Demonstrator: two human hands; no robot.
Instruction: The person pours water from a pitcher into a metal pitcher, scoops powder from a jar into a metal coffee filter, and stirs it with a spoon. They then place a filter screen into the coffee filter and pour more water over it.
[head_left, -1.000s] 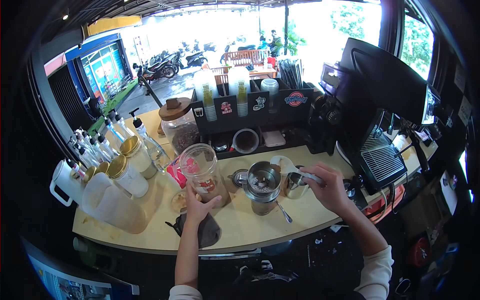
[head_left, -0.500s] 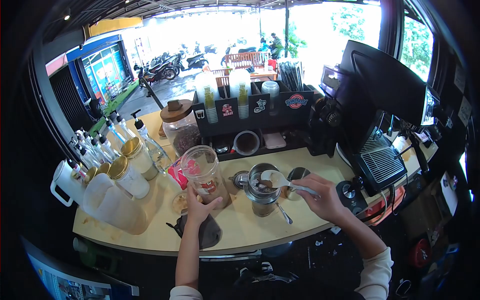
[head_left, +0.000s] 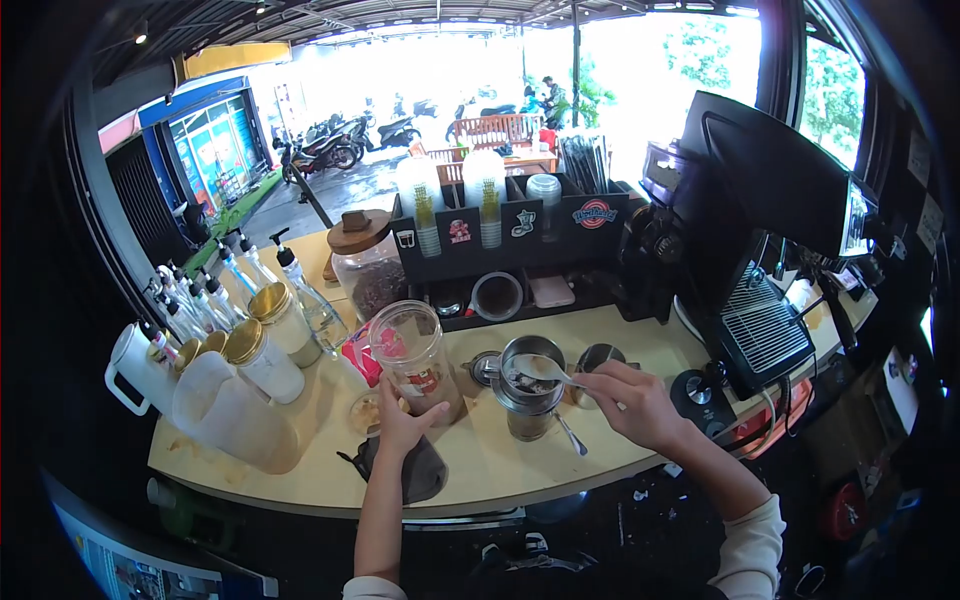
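Note:
My left hand (head_left: 403,425) is wrapped around the lower side of a clear, open jar (head_left: 412,350) with a red label and brown powder at its bottom. In my right hand (head_left: 637,402) is a white spoon (head_left: 541,368), its bowl over the mouth of a metal cup (head_left: 524,400). Some pale and brown contents show inside that cup, which seems to sit on a glass beneath it. A thin metal spoon handle (head_left: 571,436) sticks out beside the glass. Behind my right fingers stands a small dark metal cup (head_left: 600,356), partly hidden.
Gold-lidded jars (head_left: 262,360), pump bottles (head_left: 305,290) and a translucent pitcher (head_left: 225,415) crowd the left side. A dark cloth (head_left: 418,472) lies near the front edge. At the back stands a black cup organizer (head_left: 470,235); a coffee machine (head_left: 765,320) occupies the right.
The white spoon has tipped and dipped lower at the metal cup's mouth, and the brown powder seen at its tip no longer shows there. My left hand stays on the jar.

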